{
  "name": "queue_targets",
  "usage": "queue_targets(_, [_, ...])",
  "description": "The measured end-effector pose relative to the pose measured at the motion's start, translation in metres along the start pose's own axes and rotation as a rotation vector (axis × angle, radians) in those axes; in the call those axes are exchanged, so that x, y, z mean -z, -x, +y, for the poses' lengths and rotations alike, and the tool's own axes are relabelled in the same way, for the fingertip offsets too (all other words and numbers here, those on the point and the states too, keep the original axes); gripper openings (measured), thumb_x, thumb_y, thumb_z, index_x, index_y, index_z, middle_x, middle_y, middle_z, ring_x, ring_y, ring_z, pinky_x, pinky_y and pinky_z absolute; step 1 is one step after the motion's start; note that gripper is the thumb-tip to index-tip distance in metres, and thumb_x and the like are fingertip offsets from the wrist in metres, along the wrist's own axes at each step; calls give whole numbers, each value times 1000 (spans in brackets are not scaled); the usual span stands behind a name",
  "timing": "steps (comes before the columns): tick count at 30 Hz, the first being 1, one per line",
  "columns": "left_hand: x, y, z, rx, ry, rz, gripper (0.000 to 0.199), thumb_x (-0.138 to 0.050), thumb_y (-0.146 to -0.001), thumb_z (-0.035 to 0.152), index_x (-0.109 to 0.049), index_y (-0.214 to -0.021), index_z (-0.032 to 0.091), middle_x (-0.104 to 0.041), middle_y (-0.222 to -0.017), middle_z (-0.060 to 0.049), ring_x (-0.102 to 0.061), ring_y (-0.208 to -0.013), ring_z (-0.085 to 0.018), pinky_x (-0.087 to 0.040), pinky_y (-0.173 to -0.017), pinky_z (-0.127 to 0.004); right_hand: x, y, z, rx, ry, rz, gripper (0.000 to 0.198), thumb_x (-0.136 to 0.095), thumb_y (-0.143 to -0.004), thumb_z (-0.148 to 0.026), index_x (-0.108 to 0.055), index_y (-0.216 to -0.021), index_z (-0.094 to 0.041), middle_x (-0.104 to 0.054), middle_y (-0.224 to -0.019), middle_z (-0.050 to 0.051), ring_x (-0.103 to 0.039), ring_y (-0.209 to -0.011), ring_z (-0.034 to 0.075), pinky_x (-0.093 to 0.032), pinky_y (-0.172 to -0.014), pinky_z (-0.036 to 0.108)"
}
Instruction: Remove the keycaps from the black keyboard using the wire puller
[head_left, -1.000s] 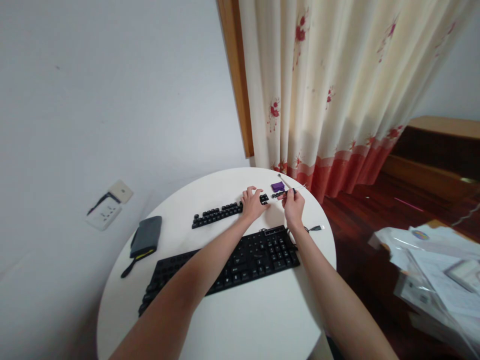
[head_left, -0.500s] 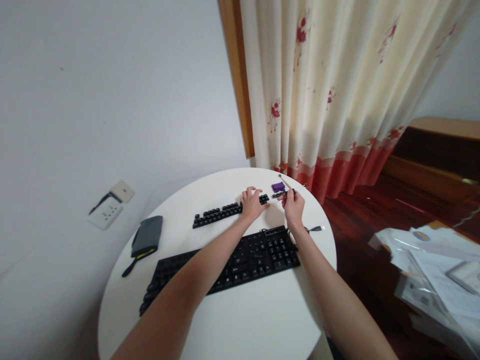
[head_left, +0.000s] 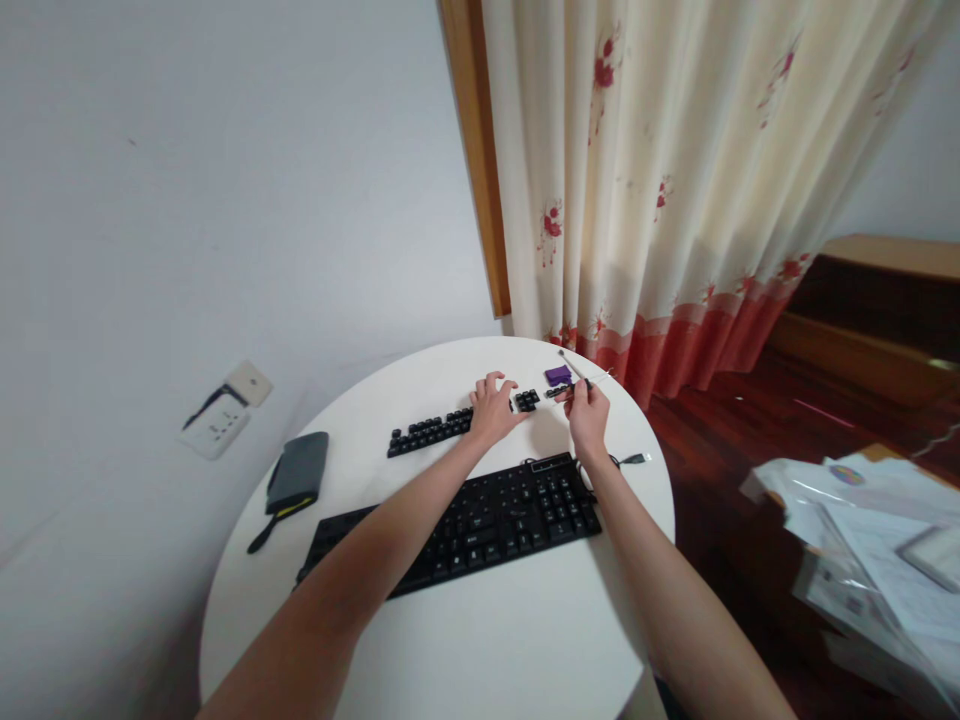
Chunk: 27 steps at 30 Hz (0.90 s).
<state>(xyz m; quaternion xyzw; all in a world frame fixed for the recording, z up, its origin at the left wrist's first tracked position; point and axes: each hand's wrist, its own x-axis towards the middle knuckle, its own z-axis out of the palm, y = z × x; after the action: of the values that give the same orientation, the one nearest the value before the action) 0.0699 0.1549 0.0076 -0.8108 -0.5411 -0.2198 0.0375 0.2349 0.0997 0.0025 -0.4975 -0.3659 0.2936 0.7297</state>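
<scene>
Loose black keycaps point(head_left: 431, 432) stand in rows on the white round table point(head_left: 480, 640). My left hand point(head_left: 491, 412) arches over their right part with its fingers apart, hiding some of them. A small block of keycaps point(head_left: 527, 400) sits just right of its fingers. My right hand point(head_left: 589, 412) is closed on a slim tool with a dark handle point(head_left: 582, 386) and thin wire ends, its exact kind unclear. More small keycaps point(head_left: 556, 391) lie beside that hand. Nearer to me is a black keyboard point(head_left: 487, 530), partly covered by my left forearm; its upper left area appears bare of caps.
A purple folded cloth point(head_left: 558, 375) and a thin stick point(head_left: 571, 364) lie at the far right. A grey pouch point(head_left: 298, 470) with a strap rests at the left edge. The keyboard's USB plug point(head_left: 637, 458) lies near the right edge. Papers point(head_left: 877, 540) are off to the right.
My left hand has shifted a little to the left along the keycap rows, uncovering more of the block at the right. My right hand stays almost still with the tool.
</scene>
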Motion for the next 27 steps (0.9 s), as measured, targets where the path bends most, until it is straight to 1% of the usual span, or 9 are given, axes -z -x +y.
queue_targets(3, [0,2,2,5,-17,-2,54,-77,-72,49,-57,-118,28,-37,-136,-9,-35,-121,-31,-35,-96,-44,-1,2,-1,31,-9,51,41,-44,-94,-50,-56,-70,-18,-62,-59,2,-44,-45,11,-35,-46,25])
queue_targets(7, [-2,1,7,45,-30,-21,56,-76,-73,49,-56,-121,29,-37,-137,-8,-35,-122,-31,-34,-97,-43,-1,4,-3,30,-6,34,42,-44,-94,-50,-56,-70,-18,-62,-58,2,-45,-46,12,-36,-47,25])
queue_targets(14, [-3,0,6,40,-21,3,56,-73,-76,52,-55,-122,27,-39,-135,-9,-37,-119,-31,-35,-96,-44,-2,5,-4,19,-11,12,43,-44,-92,-54,-55,-71,-18,-65,-62,3,-44,-45,11,-35,-45,24])
queue_targets(21, [4,3,9,42,-23,-4,55,-72,-77,52,-55,-123,27,-39,-135,-9,-38,-120,-31,-35,-96,-43,-2,4,-5,26,-20,-5,41,-45,-91,-53,-55,-72,-19,-63,-62,2,-44,-46,11,-35,-46,24])
queue_targets(23, [10,5,9,40,-5,7,51,-70,-80,49,-55,-123,27,-41,-135,-9,-39,-120,-31,-36,-96,-43,0,4,-7,42,2,-43,39,-46,-91,-51,-55,-70,-19,-59,-58,0,-44,-46,11,-35,-46,24])
queue_targets(24, [15,7,9,43,6,10,47,-68,-82,47,-55,-123,27,-44,-133,-9,-40,-119,-31,-37,-96,-43,0,4,-9,52,23,-87,38,-48,-90,-49,-55,-69,-19,-56,-55,-1,-43,-46,11,-34,-46,24])
queue_targets(25, [20,9,8,47,19,10,42,-65,-85,43,-56,-122,27,-47,-131,-9,-42,-118,-30,-37,-95,-43,1,5,-12,64,50,-154,37,-49,-90,-48,-56,-68,-19,-54,-54,-2,-43,-46,11,-34,-46,24])
queue_targets(27, [32,16,4,45,57,-9,30,-59,-89,34,-59,-118,25,-55,-123,-9,-47,-115,-28,-39,-95,-42,1,10,-20,89,106,-345,34,-53,-88,-45,-57,-67,-19,-54,-53,-3,-44,-47,11,-35,-47,24])
